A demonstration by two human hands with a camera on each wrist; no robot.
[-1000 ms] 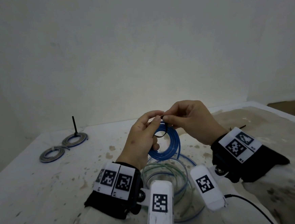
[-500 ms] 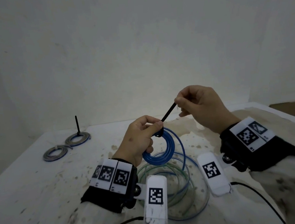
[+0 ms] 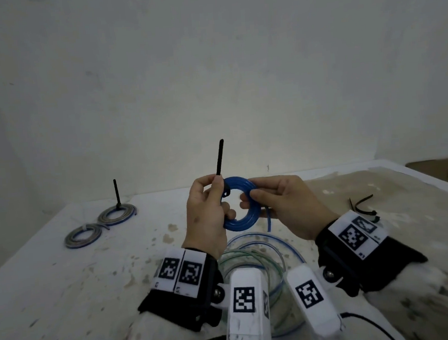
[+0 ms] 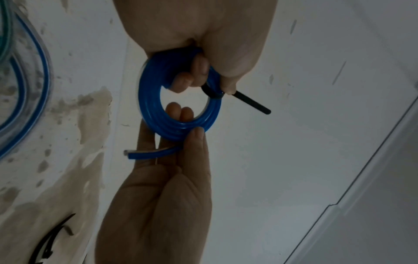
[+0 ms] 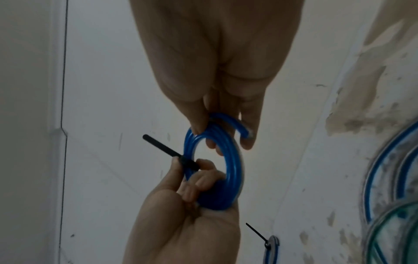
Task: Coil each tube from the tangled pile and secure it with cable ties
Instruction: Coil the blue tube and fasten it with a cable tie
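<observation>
Holding the blue coil [image 3: 240,203] up between both hands: left hand [image 3: 207,214] curled round its near side and pinching the black cable tie [image 3: 219,158], right hand [image 3: 279,205] pinching the far side. Cinched, apparently, tail untrimmed. Two grey coils [image 3: 101,225] lying finished; loose tubes [image 3: 256,258] waiting below, spare ties [image 3: 362,206] to the right.

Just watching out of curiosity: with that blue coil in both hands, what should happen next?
Probably set the blue coil beside the finished coils. A black tie already cinches it by the left hand; the right hand pinches the other side.
</observation>
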